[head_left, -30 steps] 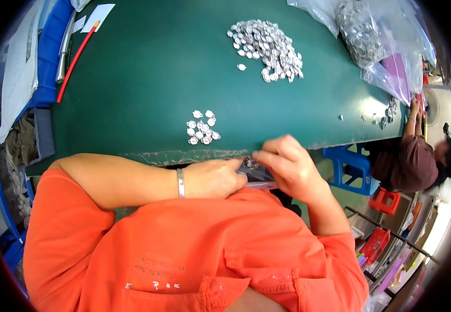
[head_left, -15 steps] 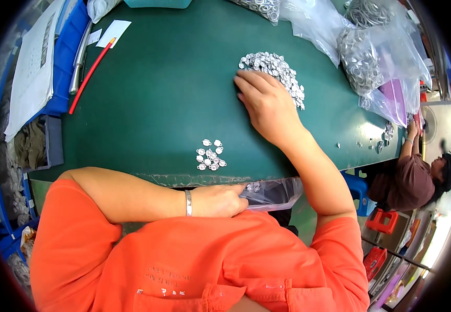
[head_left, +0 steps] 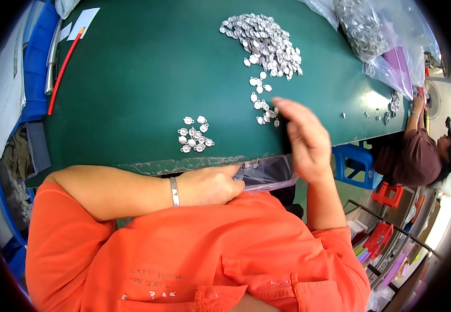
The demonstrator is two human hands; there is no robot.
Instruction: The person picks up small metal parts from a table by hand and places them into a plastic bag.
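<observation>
My left hand (head_left: 214, 185) is closed on the rim of a clear plastic bag (head_left: 275, 174), which hangs just below the table's front edge; some small silvery pieces (head_left: 251, 164) show at its mouth. My right hand (head_left: 308, 139) is over the front of the table, its fingers stretched out together with nothing visible in them. Beside its fingertips lies a loose trail of small silvery charms with loops (head_left: 259, 105). The trail leads back to a large heap of the same charms (head_left: 267, 42). A smaller cluster of charms (head_left: 194, 136) lies to the left, nearer the edge.
Clear bags of metal rings (head_left: 361, 34) stand at the back right. On the left lie a red pencil (head_left: 67, 70), a metal rod (head_left: 53, 62) and a white card (head_left: 84, 23). A person in a brown top (head_left: 413, 156) works at the far right, near a blue stool (head_left: 355, 165).
My right hand has drawn back from the heap toward the table's front edge, and a trail of charms now lies in front of the heap. My left hand keeps hold of the bag.
</observation>
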